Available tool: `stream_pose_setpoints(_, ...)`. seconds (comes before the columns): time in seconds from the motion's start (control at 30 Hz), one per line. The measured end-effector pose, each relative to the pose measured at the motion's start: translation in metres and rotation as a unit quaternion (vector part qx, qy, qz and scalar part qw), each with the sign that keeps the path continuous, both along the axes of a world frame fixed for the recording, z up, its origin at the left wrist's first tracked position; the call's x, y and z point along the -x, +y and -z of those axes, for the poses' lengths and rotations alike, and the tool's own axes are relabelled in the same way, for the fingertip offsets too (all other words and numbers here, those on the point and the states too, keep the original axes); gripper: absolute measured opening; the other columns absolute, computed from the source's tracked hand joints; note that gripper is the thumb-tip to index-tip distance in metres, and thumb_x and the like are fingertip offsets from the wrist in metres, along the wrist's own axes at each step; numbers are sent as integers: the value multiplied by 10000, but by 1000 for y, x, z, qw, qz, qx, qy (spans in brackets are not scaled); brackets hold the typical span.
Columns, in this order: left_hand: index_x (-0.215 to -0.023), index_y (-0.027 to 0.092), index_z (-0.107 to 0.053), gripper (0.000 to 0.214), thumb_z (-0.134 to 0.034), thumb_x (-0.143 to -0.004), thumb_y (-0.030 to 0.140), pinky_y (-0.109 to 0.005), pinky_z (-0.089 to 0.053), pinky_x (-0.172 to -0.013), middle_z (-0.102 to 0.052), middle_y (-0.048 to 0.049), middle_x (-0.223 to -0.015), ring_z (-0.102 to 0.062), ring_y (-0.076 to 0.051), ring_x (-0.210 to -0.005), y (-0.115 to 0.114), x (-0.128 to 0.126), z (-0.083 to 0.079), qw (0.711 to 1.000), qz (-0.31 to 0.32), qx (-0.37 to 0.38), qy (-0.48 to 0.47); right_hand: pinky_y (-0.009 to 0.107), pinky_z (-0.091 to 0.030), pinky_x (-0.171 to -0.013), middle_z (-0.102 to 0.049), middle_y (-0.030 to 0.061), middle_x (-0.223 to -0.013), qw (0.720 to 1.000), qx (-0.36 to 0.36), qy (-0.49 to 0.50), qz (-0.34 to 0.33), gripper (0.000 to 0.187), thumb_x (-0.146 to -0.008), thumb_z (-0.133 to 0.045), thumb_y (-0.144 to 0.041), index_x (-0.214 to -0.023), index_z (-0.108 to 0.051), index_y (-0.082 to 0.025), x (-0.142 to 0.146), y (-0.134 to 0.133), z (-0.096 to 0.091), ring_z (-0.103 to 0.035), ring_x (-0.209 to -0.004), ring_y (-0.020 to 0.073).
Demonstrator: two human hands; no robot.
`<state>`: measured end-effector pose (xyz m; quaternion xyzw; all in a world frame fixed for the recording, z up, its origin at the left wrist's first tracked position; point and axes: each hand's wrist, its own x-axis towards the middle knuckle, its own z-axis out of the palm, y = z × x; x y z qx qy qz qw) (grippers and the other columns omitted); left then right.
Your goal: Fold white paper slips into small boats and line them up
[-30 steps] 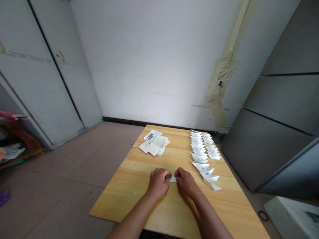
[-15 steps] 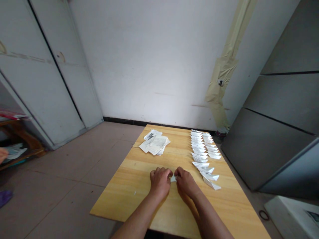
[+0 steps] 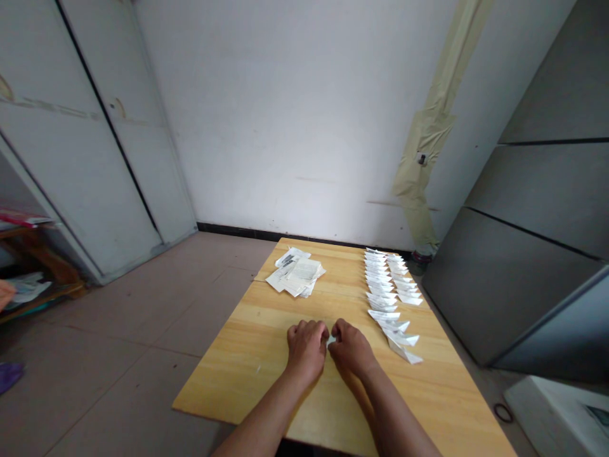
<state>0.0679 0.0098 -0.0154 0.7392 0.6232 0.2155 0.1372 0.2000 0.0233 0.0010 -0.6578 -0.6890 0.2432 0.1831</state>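
Observation:
Both my hands rest close together on the wooden table, knuckles up and fingers curled. My left hand and my right hand pinch a small piece of white paper between them; only a sliver of it shows. To the right lies a row of folded white paper shapes, running from beside my right hand toward the far edge. At the far left of the table sits a loose stack of printed paper sheets.
A grey cabinet stands right of the table. White cabinet doors line the left wall, with a cluttered low shelf below them. A white wall is behind, with taped beige paper. A white box sits at lower right.
My hands have drawn closer together over the small paper, so less of it shows now. Nothing else on the table has moved.

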Motion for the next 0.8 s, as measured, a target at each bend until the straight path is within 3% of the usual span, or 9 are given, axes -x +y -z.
stream_pose_setpoints(0.33, -954, 299, -658, 295, -494, -837, 83, -365, -275, -865, -671, -8, -963, -532, -210, -1000, -2, 0, -3, 1000, 14, 8, 4, 206, -330, -621, -634, 18, -722, 999, -20, 31, 8, 233, -752, -455, 13, -732, -563, -192, -9, 8, 7, -553, -696, 144)
stream_pose_setpoints(0.63, -936, 341, -724, 330, -504, -851, 110, -382, -278, -882, -673, -23, -975, -529, -223, -1022, 0, 1, -3, 999, 31, 19, -2, 232, -314, -608, -608, 4, -651, 998, -37, 29, 50, 235, -681, -457, 10, -677, -544, -208, -13, 9, 12, -548, -654, 155)
stream_pose_setpoints(0.8, -954, 297, -684, 310, -493, -841, 81, -371, -274, -902, -678, -8, -957, -544, -206, -995, -1, 1, 3, 999, 28, -6, -21, 243, -350, -622, -569, 3, -691, 994, -81, 36, 61, 248, -598, -448, -4, -715, -527, -208, -19, -4, 14, -541, -669, 164)
